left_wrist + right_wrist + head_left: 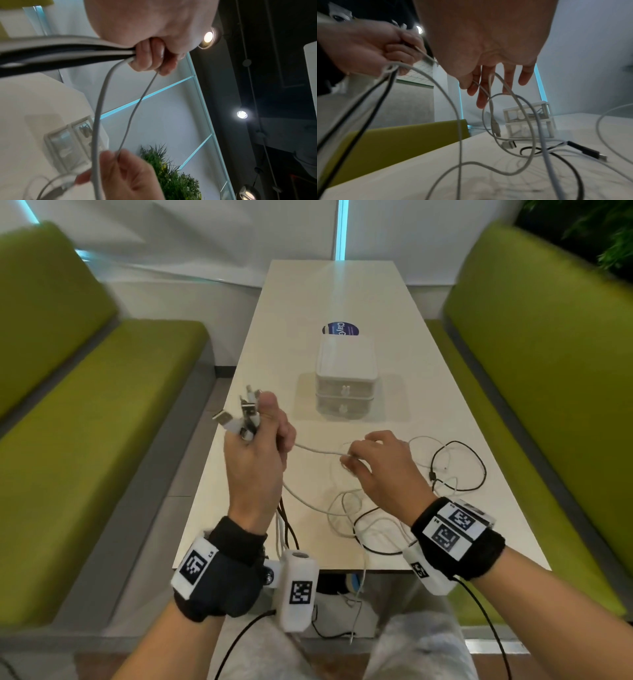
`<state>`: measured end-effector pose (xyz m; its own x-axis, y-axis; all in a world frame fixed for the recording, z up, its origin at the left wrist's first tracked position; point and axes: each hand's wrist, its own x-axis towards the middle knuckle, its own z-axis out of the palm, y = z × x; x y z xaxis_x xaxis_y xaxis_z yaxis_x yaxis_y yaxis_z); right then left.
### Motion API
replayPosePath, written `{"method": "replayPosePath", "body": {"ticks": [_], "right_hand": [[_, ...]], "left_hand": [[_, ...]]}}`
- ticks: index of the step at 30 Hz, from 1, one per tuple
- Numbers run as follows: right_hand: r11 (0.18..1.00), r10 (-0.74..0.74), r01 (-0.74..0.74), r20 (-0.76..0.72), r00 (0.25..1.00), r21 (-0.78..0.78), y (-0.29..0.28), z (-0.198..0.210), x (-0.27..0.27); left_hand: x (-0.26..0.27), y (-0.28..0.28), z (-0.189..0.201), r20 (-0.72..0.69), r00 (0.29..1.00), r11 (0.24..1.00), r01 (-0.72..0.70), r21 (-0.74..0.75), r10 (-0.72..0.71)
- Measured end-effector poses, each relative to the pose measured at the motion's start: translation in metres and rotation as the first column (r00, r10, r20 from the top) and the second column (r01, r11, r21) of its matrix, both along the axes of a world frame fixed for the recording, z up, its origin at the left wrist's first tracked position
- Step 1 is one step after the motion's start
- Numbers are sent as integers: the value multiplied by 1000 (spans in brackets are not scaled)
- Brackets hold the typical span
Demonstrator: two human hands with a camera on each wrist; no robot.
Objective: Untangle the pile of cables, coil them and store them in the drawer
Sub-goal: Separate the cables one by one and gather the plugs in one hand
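Note:
My left hand (263, 422) is raised over the table's near left and grips a bundle of white and black cable ends; their USB plugs (239, 412) stick up past the thumb. In the left wrist view its fingers (150, 56) curl round the bundle (68, 51). My right hand (351, 458) pinches a thin white cable (318, 450) that runs taut from the left hand; its other fingers (522, 75) are spread. The remaining tangled white and black cables (376, 518) lie on the table below. A small white two-drawer unit (346, 381) stands mid-table, both drawers closed.
The white table (342, 289) is narrow, with green benches on the left (85, 440) and right (548, 371). A black cable loop (459, 467) lies at the right edge. Some cable ends hang off the near edge (359, 594). A blue round sticker (339, 328) lies behind the drawer unit.

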<state>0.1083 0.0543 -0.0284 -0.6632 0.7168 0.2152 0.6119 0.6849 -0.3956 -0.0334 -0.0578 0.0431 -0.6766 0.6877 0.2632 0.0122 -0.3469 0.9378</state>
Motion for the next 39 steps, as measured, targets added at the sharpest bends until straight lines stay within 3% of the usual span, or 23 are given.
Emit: {"method": "replayPosePath", "body": {"ticks": [3,5,8,10,14,16,18,20,24,27,29,30,32,34,37,39], "right_hand": [[998,-70,70,72,995,-2,22,-6,6],[987,-112,124,115,987,-100,41,-11,17],[982,-114,125,82,990,-140,52,-17,28],[994,-71,78,93,993,-79,41,-19,27],[974,128,-87,-195,973,208,-3,-7,23],[976,216,-210,-139,967,58,-20,-3,20],[944,311,-300,72,948,-134,-30,-9,17],[915,385,-343,203,900,-215,-35,-15,14],[832,439,-350,125,890,-430,-41,-2,16],[631,484,-375,-33,875,-679,-45,9,19],[501,500,-328,-41,865,-801,-45,11,20],[519,502,-320,-21,865,-793,-42,8,20],[703,443,-321,37,896,-635,-33,3,21],[853,289,-251,13,957,-457,-22,0,20],[928,27,-88,-172,985,-362,-10,4,9],[948,-29,-47,-234,972,-314,-5,8,-1]], "left_hand": [[-13,-4,10,15,998,996,-57,70,57],[-24,-9,15,22,995,991,-104,84,102],[-31,-10,17,2,995,992,-103,75,103],[-27,-8,11,-4,995,994,-97,53,97],[-18,-2,1,10,998,997,-68,25,68],[-16,-1,0,3,998,998,-68,11,68],[-16,0,1,13,998,998,-65,19,65],[-16,0,1,19,998,998,-61,25,61],[-16,-1,2,-13,998,998,-64,14,64],[-14,1,1,-36,996,997,-76,3,76],[-10,2,1,-59,995,997,-79,3,79],[-8,3,2,-70,995,997,-72,9,73],[-5,3,3,-87,995,998,-51,23,53],[-2,4,5,-92,995,999,-39,22,41],[1,7,5,-107,994,999,-34,6,35],[2,8,4,-94,995,1000,-26,10,27]]}}
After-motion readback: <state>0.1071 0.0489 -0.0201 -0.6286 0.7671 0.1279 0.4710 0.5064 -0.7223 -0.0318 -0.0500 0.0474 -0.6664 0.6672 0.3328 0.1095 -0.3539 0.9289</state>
